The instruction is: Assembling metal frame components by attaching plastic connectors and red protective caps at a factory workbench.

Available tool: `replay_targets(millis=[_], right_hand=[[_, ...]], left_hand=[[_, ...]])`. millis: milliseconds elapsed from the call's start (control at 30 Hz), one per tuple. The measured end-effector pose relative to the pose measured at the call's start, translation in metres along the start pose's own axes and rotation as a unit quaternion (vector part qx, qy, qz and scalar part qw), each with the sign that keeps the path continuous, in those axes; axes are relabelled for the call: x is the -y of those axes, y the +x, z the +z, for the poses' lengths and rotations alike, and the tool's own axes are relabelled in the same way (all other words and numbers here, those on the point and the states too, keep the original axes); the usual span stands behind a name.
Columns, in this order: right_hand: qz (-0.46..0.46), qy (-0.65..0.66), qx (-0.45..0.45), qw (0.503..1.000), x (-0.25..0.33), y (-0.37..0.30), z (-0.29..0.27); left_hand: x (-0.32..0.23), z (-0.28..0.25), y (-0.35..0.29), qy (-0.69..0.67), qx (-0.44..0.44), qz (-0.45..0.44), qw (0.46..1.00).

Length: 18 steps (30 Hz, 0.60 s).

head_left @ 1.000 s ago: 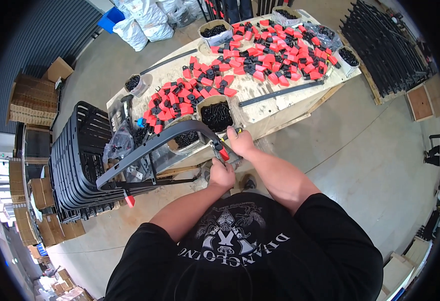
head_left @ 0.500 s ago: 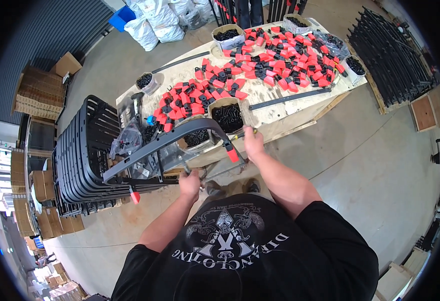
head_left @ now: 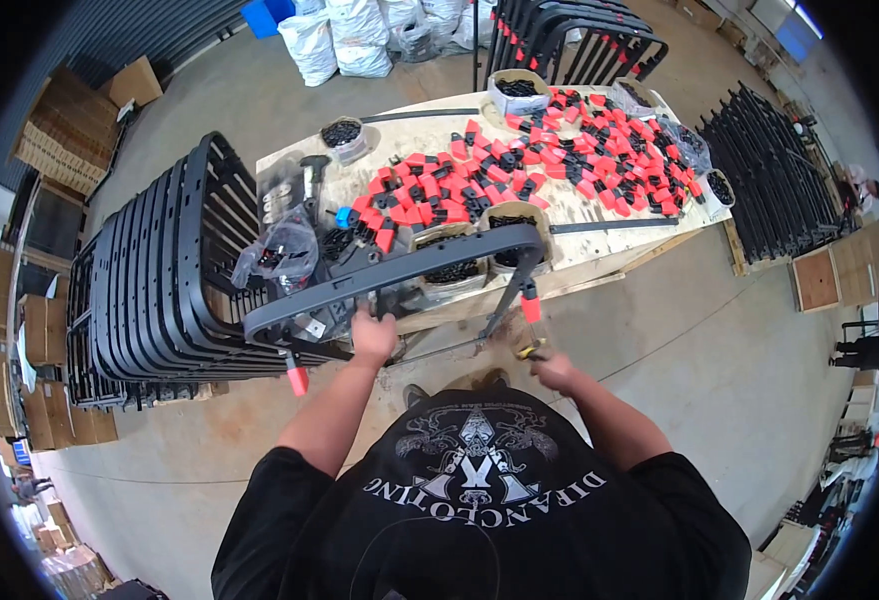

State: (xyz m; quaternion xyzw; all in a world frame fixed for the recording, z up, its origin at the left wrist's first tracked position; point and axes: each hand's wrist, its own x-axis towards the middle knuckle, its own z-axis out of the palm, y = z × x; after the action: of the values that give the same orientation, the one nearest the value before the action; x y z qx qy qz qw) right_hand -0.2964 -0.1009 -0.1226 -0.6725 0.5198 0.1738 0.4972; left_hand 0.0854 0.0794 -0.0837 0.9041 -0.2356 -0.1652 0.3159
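Observation:
A curved black metal frame (head_left: 389, 272) stands before me along the table's near side. One red-tipped plastic fitting (head_left: 530, 304) hangs at its right end, and another red fitting (head_left: 297, 377) at its left. My left hand (head_left: 373, 337) is closed around a slim metal tool (head_left: 372, 301), just below the frame's upper bar; the tool's kind is unclear. Off the frame's right end, my right hand (head_left: 556, 371) grips a tool with a yellow-and-black handle (head_left: 532, 350), partly blurred. Open boxes of black bolts (head_left: 446, 265) sit behind the bar.
Red-and-black plastic fittings (head_left: 559, 155) are heaped across the wooden table (head_left: 599, 262). A hammer (head_left: 311, 178) and a plastic bag (head_left: 281, 250) lie at its left. Nested black frames (head_left: 149, 280) stand left, more frames (head_left: 574, 40) behind, and stacked black bars (head_left: 769, 185) to the right.
My view has shifted. My right hand has drawn back from the bolt boxes to below the frame's right fitting, with its tool. My left hand is closer to the upper bar.

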Motion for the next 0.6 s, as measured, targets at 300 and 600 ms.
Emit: replay_targets(millis=[300, 600], right_hand=[[-0.166, 0.041, 0.142, 0.975, 0.238, 0.021, 0.104], [-0.032, 0.318, 0.094, 0.943, 0.236, 0.036, 0.149]], left_hand=[[0.059, -0.169, -0.127, -0.037, -0.061, 0.253, 0.965], [0.114, -0.199, -0.134, -0.062, -0.102, 0.137, 0.983]])
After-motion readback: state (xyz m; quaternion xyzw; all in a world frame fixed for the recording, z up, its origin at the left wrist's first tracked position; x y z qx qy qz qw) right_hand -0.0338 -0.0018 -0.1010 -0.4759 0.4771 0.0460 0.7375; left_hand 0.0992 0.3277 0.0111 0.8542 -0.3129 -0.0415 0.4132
